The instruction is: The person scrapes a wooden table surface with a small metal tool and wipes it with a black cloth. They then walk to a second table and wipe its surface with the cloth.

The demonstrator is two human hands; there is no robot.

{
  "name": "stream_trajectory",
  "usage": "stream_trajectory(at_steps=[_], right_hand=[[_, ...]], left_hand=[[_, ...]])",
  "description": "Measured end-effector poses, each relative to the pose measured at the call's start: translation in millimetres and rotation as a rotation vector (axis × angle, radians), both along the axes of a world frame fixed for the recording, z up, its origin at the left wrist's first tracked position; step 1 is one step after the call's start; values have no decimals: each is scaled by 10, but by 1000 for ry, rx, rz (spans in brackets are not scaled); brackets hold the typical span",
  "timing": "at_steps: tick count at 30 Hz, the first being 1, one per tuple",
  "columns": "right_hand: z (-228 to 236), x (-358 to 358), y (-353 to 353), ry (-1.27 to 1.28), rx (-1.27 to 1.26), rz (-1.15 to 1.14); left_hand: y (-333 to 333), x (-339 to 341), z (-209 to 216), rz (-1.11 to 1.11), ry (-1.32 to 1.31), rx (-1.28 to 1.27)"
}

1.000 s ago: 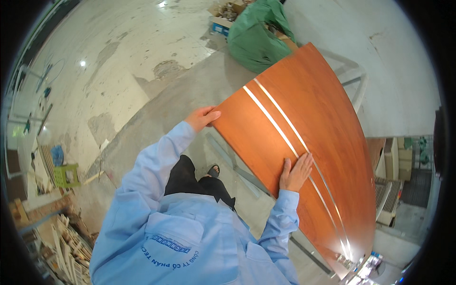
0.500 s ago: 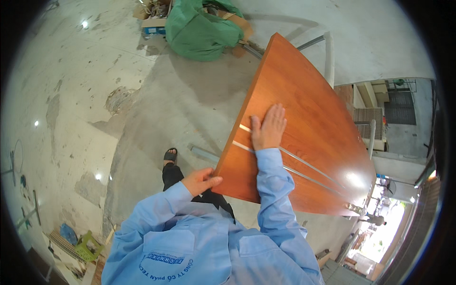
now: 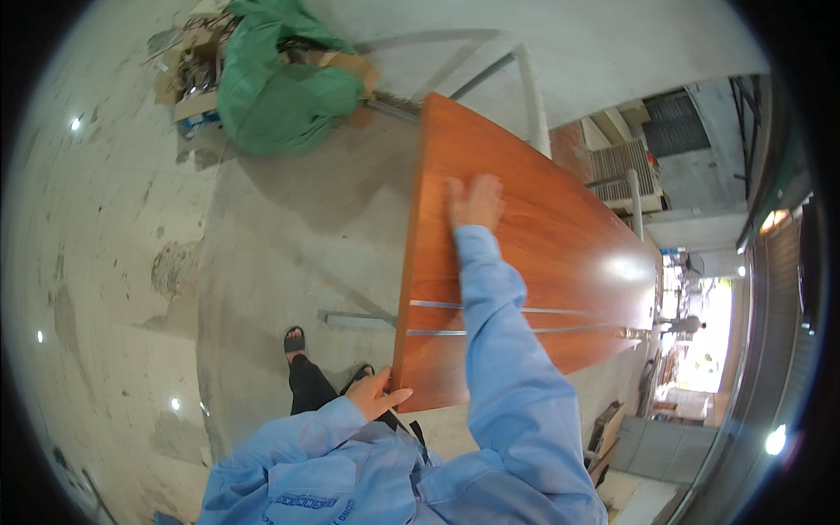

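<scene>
Brown panel (image 3: 547, 249), left fingers (image 3: 379, 381) at edge, right fingers (image 3: 486, 189) atop

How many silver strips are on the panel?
2 on the panel: one strip nearer the right hand, another strip nearer the left hand. The right sleeve covers part of both; it may hide others.

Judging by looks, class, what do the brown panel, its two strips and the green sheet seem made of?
Panel: probably wood or laminate, glossy, given its grain and bright reflection. Strips: perhaps metal, smooth and silvery. Green sheet: likely plastic or fabric, matte, creased.
</scene>
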State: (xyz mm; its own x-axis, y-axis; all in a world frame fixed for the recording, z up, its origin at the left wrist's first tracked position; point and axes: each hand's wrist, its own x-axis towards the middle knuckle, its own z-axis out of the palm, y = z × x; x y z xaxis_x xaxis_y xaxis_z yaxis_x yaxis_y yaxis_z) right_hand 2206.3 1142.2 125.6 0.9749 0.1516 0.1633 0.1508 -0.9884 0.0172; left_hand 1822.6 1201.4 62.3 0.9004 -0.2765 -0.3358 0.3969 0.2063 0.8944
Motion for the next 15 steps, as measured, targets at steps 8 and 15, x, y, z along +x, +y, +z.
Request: stream_trajectory(at_steps=[8, 15], right_hand=[[471, -2492, 1025, 514, 609, 1282], [1137, -2635, -1250, 12, 1108, 501]], left_hand=[[19, 60, -765, 141, -582, 720], [566, 636, 187, 432, -698, 935]])
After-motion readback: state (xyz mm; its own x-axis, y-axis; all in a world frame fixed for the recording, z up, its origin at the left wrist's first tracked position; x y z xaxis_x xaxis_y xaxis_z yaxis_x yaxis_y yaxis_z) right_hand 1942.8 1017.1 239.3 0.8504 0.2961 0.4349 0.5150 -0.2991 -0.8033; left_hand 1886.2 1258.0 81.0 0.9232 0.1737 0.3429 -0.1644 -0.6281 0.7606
